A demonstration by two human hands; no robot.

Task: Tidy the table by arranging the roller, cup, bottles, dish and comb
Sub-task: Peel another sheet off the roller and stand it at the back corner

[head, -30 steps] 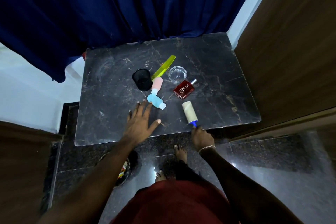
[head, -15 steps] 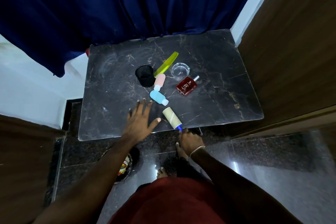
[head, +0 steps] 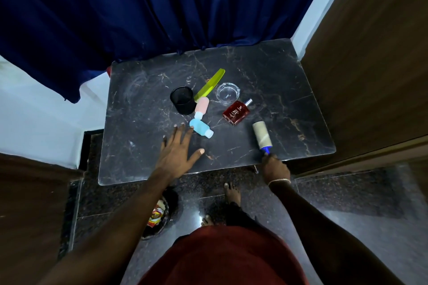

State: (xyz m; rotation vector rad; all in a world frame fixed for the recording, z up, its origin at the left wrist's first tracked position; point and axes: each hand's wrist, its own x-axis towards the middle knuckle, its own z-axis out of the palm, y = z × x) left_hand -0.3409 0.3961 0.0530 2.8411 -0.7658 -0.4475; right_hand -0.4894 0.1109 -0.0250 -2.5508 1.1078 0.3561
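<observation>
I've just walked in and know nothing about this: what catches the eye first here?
A cluster of small toiletries in the middle of the dark marble table: yellow comb, black cup, red bottle. The right hand holds the roller by its handle at the near edge; the left hand lies spread flat.

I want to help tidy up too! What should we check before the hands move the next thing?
1. Right hand gripping the roller handle: ok.
2. Left hand open, holding nothing: ok.
3. Blue bottle within reach of the left fingertips: ok.
4. Pink bottle standing up: not ok, lying down.
5. Black cup upright: ok.
6. Red bottle capped tight: cannot tell.
</observation>
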